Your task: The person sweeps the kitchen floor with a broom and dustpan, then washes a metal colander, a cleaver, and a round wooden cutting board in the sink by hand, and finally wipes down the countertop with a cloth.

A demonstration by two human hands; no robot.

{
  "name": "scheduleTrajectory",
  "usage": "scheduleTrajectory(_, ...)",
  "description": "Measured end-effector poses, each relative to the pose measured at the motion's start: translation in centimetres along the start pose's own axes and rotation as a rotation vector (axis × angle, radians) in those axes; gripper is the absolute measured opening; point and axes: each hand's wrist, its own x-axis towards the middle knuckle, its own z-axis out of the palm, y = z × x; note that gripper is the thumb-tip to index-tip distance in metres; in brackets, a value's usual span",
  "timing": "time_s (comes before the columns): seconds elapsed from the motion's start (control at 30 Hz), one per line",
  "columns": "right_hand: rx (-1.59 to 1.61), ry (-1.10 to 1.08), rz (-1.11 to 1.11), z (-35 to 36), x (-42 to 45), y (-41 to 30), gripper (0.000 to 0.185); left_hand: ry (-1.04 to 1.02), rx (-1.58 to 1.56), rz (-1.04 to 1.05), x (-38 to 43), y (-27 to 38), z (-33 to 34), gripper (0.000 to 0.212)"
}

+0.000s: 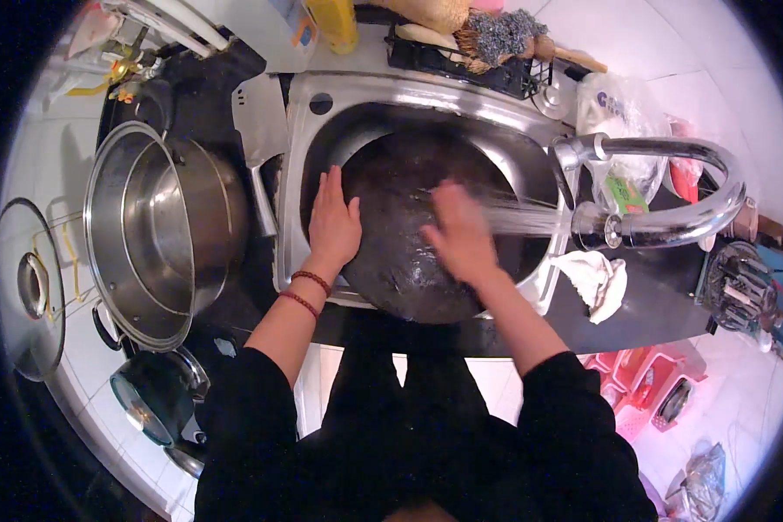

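Observation:
A large, dark, round board or pan (398, 228), wet and shiny, lies tilted in the stainless-steel sink (365, 87) and overlaps its front rim. My left hand (334, 218), with two red bead bracelets at the wrist, rests flat at the disc's left edge, fingers extended and thumb apart. Over the right part of the dark surface is my right hand (460, 228), blurred by motion, palm down, with no held object visible. Water sprays leftward from the chrome faucet (597, 225) onto the right hand and the disc.
Left of the sink are a metal spatula (261, 130) and a deep steel pot (212, 215). A glass lid (32, 287) leans at the far left. On the right lies a white cloth (594, 280). Behind the sink stands a black rack (424, 62) with scrubbers.

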Motion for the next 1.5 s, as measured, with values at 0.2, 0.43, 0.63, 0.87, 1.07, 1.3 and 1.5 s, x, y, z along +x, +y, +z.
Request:
scheduleTrajectory(0.2, -0.115, 0.226, 0.224, 2.3, 7.6, 5.2, 0.066, -0.009, -0.007, 0.020, 0.9, 1.5, 0.0, 0.058)
scheduleTrajectory(0.43, 0.105, 0.077, -0.113, 0.7, 0.5, -6.4, 0.064, -0.057, -0.106, -0.085, 0.9, 0.5, 0.3, 0.055)
scheduleTrajectory(0.63, -0.144, -0.401, 0.379, -6.2, -6.5, 9.5, 0.045, -0.009, -0.092, -0.011, 1.2, 1.6, 0.2, 0.054)
scheduleTrajectory(0.87, -0.033, 0.252, 0.548, -2.6, -8.1, 4.1, 0.064, 0.003, -0.058, -0.010, 0.7, -0.7, 0.9, 0.052)
scheduleTrajectory(1.07, 0.047, -0.035, 0.657, -0.3, -5.4, 12.4, 0.032, 0.007, -0.075, 0.057, 1.4, 0.5, 1.3, 0.052)
scheduleTrajectory(1.3, 0.929, 0.809, 0.789, -3.0, -6.9, 3.2, 0.023, -0.119, -0.537, 0.145, 0.1, 6.8, 1.1, 0.026)
scheduleTrajectory(1.5, 1.441, 0.935, 0.933, -6.3, -8.6, 1.2, 0.032, -0.680, -1.804, -0.714, 2.5, 18.1, 7.5, 0.022)
